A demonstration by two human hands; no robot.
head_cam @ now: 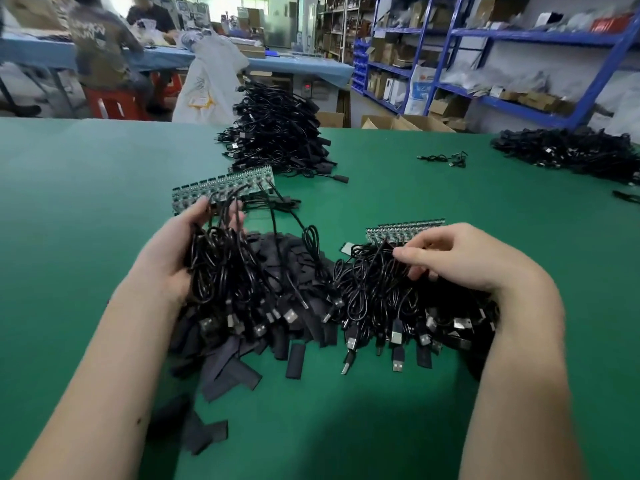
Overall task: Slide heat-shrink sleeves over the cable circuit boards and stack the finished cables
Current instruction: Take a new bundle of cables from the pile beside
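Progress is looking partial: a tall stack of finished cables is rising at the far middle of the green table, and another dark heap of cables is lying at the far right edge, though whether those are sleeved cannot be told from here. Plenty is waiting, by my judgement. The left hand is curling around a thick bundle of black cables, fingers closed on the loops, and the wires are leading up to a row of bare circuit boards resting just beyond the fingertips. The right hand is pinching at wires of a second bundle, thumb and forefinger drawn together on the strands, just beside another row of unsleeved boards. Loose heat-shrink sleeves are lying in a flat black pile between and under the two bundles, spilling toward the near edge. No sleeve is going over a board at this moment, so both held batches are appearing untouched. Readable writing is lacking: print on a seated person's shirt and on a white bag in the background is too blurred to make out.
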